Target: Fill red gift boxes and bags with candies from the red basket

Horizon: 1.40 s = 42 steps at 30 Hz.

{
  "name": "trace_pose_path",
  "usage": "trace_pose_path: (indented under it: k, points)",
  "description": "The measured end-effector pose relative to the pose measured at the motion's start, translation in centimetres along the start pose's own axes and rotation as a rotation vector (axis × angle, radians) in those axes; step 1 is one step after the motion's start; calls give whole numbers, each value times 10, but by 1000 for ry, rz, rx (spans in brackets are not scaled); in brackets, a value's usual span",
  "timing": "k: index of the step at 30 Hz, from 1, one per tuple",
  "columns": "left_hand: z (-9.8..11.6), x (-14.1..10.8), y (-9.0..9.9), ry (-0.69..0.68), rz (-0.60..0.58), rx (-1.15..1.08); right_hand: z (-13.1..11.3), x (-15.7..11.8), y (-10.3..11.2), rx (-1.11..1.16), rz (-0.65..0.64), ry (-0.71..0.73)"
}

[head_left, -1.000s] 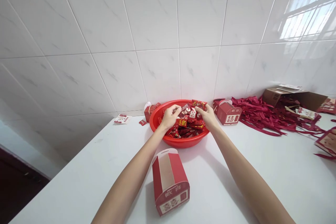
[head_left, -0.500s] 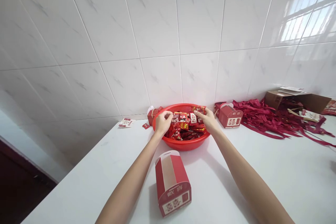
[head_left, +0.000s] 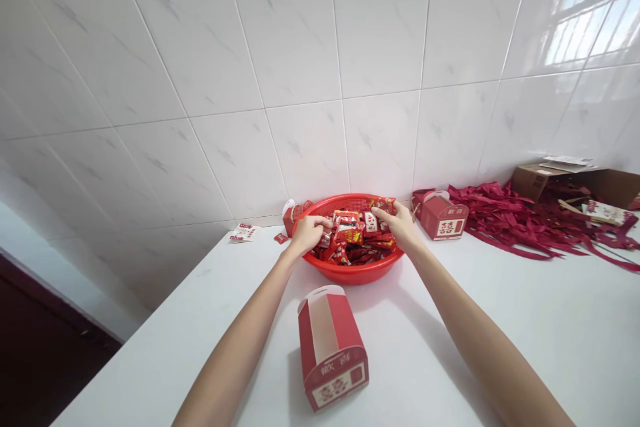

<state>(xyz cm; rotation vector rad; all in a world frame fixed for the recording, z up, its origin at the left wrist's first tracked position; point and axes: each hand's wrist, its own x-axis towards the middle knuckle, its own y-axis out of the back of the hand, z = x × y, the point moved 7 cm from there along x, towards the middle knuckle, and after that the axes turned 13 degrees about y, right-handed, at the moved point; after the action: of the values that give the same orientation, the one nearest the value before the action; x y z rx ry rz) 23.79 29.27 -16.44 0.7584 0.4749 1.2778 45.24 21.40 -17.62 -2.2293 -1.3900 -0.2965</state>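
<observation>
A red plastic basket (head_left: 357,274) holds a heap of red and gold wrapped candies (head_left: 349,227). My left hand (head_left: 307,235) reaches over its left rim, fingers pinched on a small shiny wrapped candy (head_left: 326,238). At the right rim, my right hand (head_left: 400,223) has its thumb over the heap and its fingers curled behind a red and gold candy packet (head_left: 383,204); the fingertips are partly hidden. In front of the basket, between my forearms, stands a closed red and beige gift box (head_left: 333,347) with a white top tab.
Another red gift box (head_left: 441,217) stands right of the basket, beside a pile of dark red ribbons (head_left: 510,220) and an open cardboard box (head_left: 533,181). Printed cards (head_left: 245,233) and a small red packet (head_left: 281,238) lie left. A tiled wall (head_left: 300,153) rises behind the table.
My left hand has drawn slightly left, and more of the packets beside its fingers shows. My right hand stays at the right rim. The view has shifted a little.
</observation>
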Motion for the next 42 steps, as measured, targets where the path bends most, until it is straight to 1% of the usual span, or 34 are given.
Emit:
trace_pose_path:
  k: [2,3,7,9,11,12,14,16,17,19,22,23,26,29,32,34,35,37,39,42]
  points:
    - [-3,1,6,-21,23,144,3,1,1,-9,2,-5]
    - [-4,0,6,-33,5,214,4,1,1,-20,5,-7]
    - [-9,-2,0,-21,-152,369,6,3,1,-36,-4,-13]
    - [-11,-1,-5,-23,-234,358,6,4,0,-8,-7,-15]
    - [-12,2,-7,-41,-279,235,6,4,-1,10,-6,-15]
    - [-12,5,-6,-54,-278,159,5,3,-1,13,-8,-15]
    - [-15,9,-1,-77,-213,48,4,3,-2,6,-18,-8]
    - [-17,12,7,-93,-110,63,4,3,-2,-2,-24,-1]
    - [-18,13,9,-98,-83,103,4,3,-2,-3,-25,1]
    - [-18,13,8,-112,-101,201,4,3,-1,0,-20,-1]
    - [-14,11,4,-135,-210,287,6,3,-1,17,-13,-14]
    - [-13,11,4,-138,-224,295,6,4,-2,21,-15,-17]
    - [-11,13,6,-119,-198,286,7,4,-2,22,-30,-13]
    - [-13,14,8,-73,-123,252,7,4,-2,18,-34,-2]
    - [-15,12,13,-32,16,207,7,4,-2,3,-36,11]
    - [-15,9,17,-43,83,190,7,4,-2,-6,-31,12]
    - [-13,7,18,-65,92,189,7,4,-1,-7,-29,12]
    - [-9,4,18,-127,59,220,6,3,-1,-9,-29,13]
    - [-5,3,14,-171,-7,342,5,3,-2,-15,-37,16]
    - [-4,4,8,-154,-73,566,4,3,-2,-25,-44,18]
